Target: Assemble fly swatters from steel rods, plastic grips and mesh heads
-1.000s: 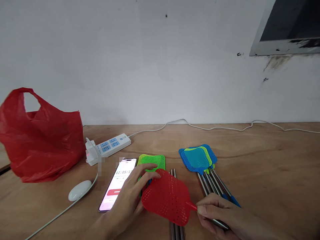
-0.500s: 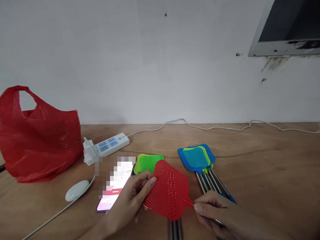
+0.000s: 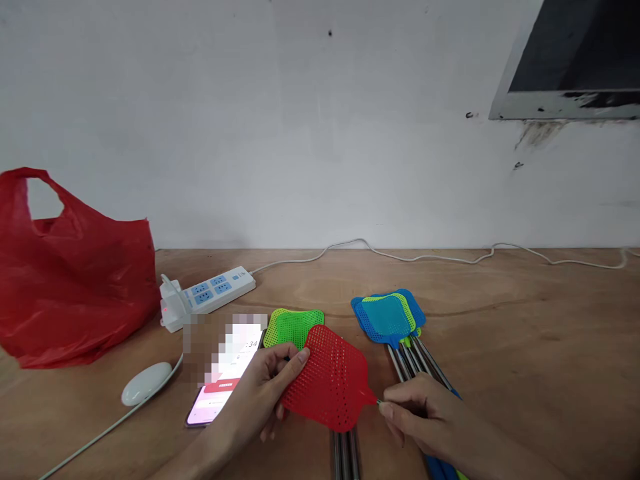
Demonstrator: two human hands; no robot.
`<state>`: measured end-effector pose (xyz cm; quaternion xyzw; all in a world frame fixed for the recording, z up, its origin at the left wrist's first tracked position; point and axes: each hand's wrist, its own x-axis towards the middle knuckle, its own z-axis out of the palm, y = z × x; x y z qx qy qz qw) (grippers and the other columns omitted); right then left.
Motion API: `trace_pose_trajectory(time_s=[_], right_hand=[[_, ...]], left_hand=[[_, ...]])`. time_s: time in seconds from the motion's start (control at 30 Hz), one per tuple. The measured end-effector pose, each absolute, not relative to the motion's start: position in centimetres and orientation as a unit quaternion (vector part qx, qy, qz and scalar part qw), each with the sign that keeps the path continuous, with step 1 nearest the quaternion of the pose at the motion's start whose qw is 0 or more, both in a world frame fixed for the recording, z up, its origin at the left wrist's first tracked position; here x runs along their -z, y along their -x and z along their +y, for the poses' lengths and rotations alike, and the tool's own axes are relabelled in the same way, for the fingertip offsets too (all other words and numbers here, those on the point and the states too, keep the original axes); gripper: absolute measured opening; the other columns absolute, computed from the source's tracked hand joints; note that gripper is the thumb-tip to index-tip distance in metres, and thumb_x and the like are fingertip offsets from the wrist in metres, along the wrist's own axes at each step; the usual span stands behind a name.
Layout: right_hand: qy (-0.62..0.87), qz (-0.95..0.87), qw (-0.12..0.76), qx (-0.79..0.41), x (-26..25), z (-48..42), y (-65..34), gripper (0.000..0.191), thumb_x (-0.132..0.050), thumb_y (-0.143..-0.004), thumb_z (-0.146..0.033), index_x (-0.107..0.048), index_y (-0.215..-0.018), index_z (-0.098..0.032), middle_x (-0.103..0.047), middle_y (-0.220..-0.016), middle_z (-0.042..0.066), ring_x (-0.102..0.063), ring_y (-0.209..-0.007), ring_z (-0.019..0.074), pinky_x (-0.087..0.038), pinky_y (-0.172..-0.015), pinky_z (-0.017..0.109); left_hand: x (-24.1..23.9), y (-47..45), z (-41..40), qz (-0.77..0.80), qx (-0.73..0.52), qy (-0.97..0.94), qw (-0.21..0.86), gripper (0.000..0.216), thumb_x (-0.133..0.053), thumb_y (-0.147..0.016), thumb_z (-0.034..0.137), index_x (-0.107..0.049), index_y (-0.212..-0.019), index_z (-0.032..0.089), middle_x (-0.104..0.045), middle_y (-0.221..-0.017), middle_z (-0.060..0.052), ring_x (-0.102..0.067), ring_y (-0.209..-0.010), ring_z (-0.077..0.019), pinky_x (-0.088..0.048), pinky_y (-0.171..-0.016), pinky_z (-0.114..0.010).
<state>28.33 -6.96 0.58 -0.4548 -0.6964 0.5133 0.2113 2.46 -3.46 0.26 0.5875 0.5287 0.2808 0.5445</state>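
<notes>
A red fly swatter (image 3: 327, 380) is held up in front of me, its perforated head tilted. My left hand (image 3: 270, 383) pinches the left edge of that head between thumb and fingers. At the neck, my right hand (image 3: 417, 413) grips the thin rod just behind the red plastic. Behind and below the red head lie green and yellow fly swatters (image 3: 297, 327), partly covered by it, with metal rods (image 3: 345, 457) showing underneath. To the right, a stack of blue and yellow-green fly swatters (image 3: 387, 317) rests on the table, its handles partly behind my right hand.
A lit phone (image 3: 225, 380) lies left of my left hand. Farther left are a white mouse-shaped object (image 3: 147, 383) with a cable, a white power strip (image 3: 210, 297) and a red plastic bag (image 3: 80, 280). A thin white cord (image 3: 415, 258) runs along the wall.
The view has shifted slightly. Both hands still hold the red fly swatter, and my right hand shows a little more of the rod at its neck.
</notes>
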Motion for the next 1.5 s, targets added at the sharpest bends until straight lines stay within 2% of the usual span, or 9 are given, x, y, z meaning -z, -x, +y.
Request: trace_pose_trajectory(time_s=[0.33, 0.47, 0.63, 0.77, 0.97, 1.13, 1.27, 1.4, 1.5], right_hand=[[0.462, -0.715, 0.224, -0.474, -1.2, -7.0, -28.6, 0.05, -0.051, -0.093, -0.054, -0.051, -0.057, -0.02, -0.03, -0.05, -0.006, -0.033, -0.051, 0.0107, -0.02, -0.05, 0.027], [0.449, -0.656, 0.221, -0.565, -1.2, -7.0, -28.6, 0.051, -0.052, -0.089, -0.062, -0.053, -0.059, -0.02, -0.023, -0.041, -0.011, -0.022, -0.038, 0.0071, -0.014, -0.041, 0.025], [0.441, -0.566, 0.201, -0.667, -1.2, -6.7, -29.2, 0.049, -0.054, -0.084, -0.063, -0.054, -0.059, -0.02, -0.034, -0.032, -0.011, -0.018, -0.024, 0.0048, -0.01, -0.029, 0.023], [0.446, -0.535, 0.285, -0.658, -0.6, -5.9, -29.7, 0.055, -0.052, -0.083, -0.068, -0.055, -0.058, -0.019, -0.034, -0.028, -0.01, -0.019, -0.021, 0.0048, -0.008, -0.026, 0.021], [0.447, -0.518, 0.414, -0.6, 0.0, -5.8, -29.2, 0.05, -0.056, -0.084, -0.065, -0.066, -0.086, -0.016, -0.071, -0.074, 0.002, -0.027, -0.025, -0.0004, -0.009, -0.03, 0.02], [0.477, -0.526, 0.365, -0.602, 0.5, -6.9, -29.6, 0.05, -0.061, -0.084, -0.063, -0.073, -0.096, -0.017, -0.051, -0.048, -0.007, -0.027, -0.031, 0.0038, -0.012, -0.034, 0.022], [0.529, -0.468, 0.387, -0.593, 0.8, -7.0, -29.6, 0.053, -0.063, -0.081, -0.066, -0.075, -0.101, -0.019, -0.034, -0.037, -0.009, -0.03, -0.034, 0.0091, -0.017, -0.037, 0.024], [0.554, -0.416, 0.458, -0.557, -0.1, -6.8, -29.0, 0.06, -0.07, -0.073, -0.068, -0.075, -0.102, -0.016, -0.035, -0.037, -0.009, -0.03, -0.039, 0.0095, -0.028, -0.046, 0.025], [0.543, -0.429, 0.456, -0.56, -0.7, -6.8, -28.6, 0.064, -0.066, -0.075, -0.069, -0.075, -0.105, -0.013, -0.033, -0.034, -0.01, -0.025, -0.038, 0.0082, -0.027, -0.048, 0.026]], left_hand=[[-0.2, -2.4, -3.4, 0.529, -0.292, -0.592, 0.534, 0.056, -0.053, -0.08, 0.077, -0.053, -0.072, 0.021, -0.047, -0.036, 0.009, -0.029, -0.023, -0.0062, -0.024, -0.023, -0.014], [-0.3, -2.4, -3.5, 0.52, -0.295, -0.589, 0.543, 0.057, -0.053, -0.081, 0.077, -0.054, -0.072, 0.021, -0.048, -0.037, 0.008, -0.029, -0.025, -0.0061, -0.023, -0.024, -0.014], [-0.1, -1.6, -2.8, 0.521, -0.408, -0.558, 0.501, 0.056, -0.055, -0.082, 0.075, -0.055, -0.077, 0.02, -0.044, -0.038, 0.01, -0.031, -0.027, -0.0059, -0.022, -0.028, -0.014], [0.1, -1.7, -2.6, 0.492, -0.443, -0.567, 0.49, 0.052, -0.058, -0.084, 0.07, -0.053, -0.073, 0.02, -0.042, -0.042, 0.01, -0.031, -0.03, -0.006, -0.023, -0.031, -0.014], [0.6, -2.7, -3.5, 0.457, -0.357, -0.606, 0.544, 0.053, -0.057, -0.086, 0.069, -0.054, -0.069, 0.019, -0.044, -0.046, 0.008, -0.033, -0.034, -0.0057, -0.022, -0.033, -0.015], [1.1, -2.6, -3.6, 0.457, -0.33, -0.613, 0.554, 0.052, -0.058, -0.085, 0.069, -0.057, -0.075, 0.018, -0.043, -0.048, 0.009, -0.033, -0.038, -0.0066, -0.024, -0.034, -0.015], [0.9, -2.4, -3.6, 0.455, -0.377, -0.599, 0.54, 0.052, -0.055, -0.089, 0.066, -0.054, -0.115, 0.021, -0.047, -0.049, 0.012, -0.035, -0.034, -0.0075, -0.03, -0.034, -0.016], [0.4, -2.3, -3.7, 0.409, -0.438, -0.592, 0.538, 0.048, -0.054, -0.094, 0.059, -0.049, -0.13, 0.027, -0.067, -0.084, 0.002, -0.037, -0.034, -0.0034, -0.047, -0.044, -0.023], [0.0, -2.4, -4.2, 0.384, -0.396, -0.618, 0.56, 0.042, -0.056, -0.094, 0.055, -0.056, -0.125, 0.027, -0.065, -0.112, -0.005, -0.043, -0.04, -0.0027, -0.048, -0.047, -0.024]])
